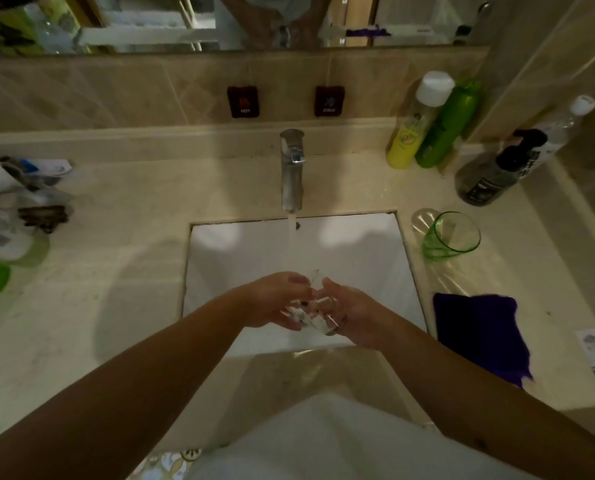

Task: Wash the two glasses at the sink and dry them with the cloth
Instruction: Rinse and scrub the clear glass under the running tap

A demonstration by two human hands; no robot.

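Water point(292, 244) runs centre frame; your left hand point(275, 301) and right hand point(353, 315) both clamp the clear glass point(311, 315); green glass point(450, 237) right.

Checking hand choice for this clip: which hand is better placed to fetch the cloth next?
Right, probably. The purple cloth lies on the counter just beside the right hand; the left hand would have to cross over the clear glass both hold.

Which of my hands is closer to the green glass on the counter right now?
Right. Your right hand is over the sink holding the clear glass, on the side toward the green glass. Your left hand holds the clear glass from the far side.
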